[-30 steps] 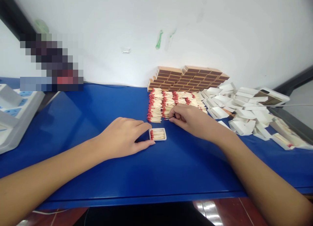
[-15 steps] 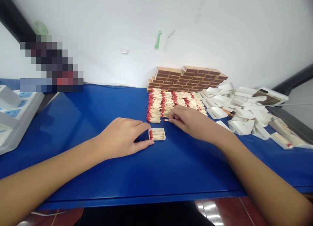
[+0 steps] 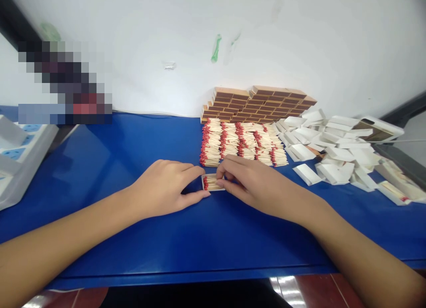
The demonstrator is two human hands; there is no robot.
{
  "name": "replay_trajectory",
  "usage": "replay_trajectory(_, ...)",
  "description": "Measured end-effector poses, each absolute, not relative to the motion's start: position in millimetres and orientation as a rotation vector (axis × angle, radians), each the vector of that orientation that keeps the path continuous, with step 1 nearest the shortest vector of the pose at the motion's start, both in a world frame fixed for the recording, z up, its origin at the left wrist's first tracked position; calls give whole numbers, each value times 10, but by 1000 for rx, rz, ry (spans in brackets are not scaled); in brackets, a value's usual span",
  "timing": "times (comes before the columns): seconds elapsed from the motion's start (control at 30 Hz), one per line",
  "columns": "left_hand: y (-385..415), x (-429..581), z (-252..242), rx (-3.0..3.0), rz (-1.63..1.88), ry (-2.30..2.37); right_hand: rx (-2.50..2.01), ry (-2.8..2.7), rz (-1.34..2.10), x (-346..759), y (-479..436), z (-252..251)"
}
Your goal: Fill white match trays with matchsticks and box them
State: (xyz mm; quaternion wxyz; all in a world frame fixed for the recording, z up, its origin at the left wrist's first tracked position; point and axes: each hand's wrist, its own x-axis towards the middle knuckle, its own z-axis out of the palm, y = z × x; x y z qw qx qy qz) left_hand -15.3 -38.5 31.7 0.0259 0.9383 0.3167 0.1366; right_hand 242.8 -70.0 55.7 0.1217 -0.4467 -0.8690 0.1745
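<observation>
The work surface is a blue table (image 3: 133,237) set against a white wall (image 3: 282,41), on which green smears are seen. At the far edge of the table, against the wall, brown matchbox sleeves (image 3: 259,104) are stacked in stepped rows. Just in front of them, loose red-tipped matches (image 3: 242,144) are laid in tight bundles. Toward the right edge, empty white inner trays (image 3: 333,150) are heaped, with a phone in a white case (image 3: 376,129) behind them. A white power strip (image 3: 20,157) is placed at the left edge.

A matchbox tray (image 3: 209,183), part-filled with matches with the red tips toward the left, lies flat near the middle of the table, just in front of the loose matches. It is located between the two hands. The left hand (image 3: 163,188) is laid palm down beside it, and the left end of the tray is clamped between index finger and thumb. The right hand (image 3: 256,183) is held over the right half of the tray, with its fingertips (image 3: 220,177) drawn together and touching the contents. Whether a match is pinched there cannot be told. The hands are close together, almost touching at the tray.
</observation>
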Motion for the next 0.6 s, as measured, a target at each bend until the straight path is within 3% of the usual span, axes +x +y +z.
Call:
replay_trajectory(0.23,-382,-164,318,2913,465,956,-1462,-2555,352,2691,-511,539)
replay_trajectory(0.6,-389,-153,315,2918,431,976,-1508,-2611,775,2829,-502,696)
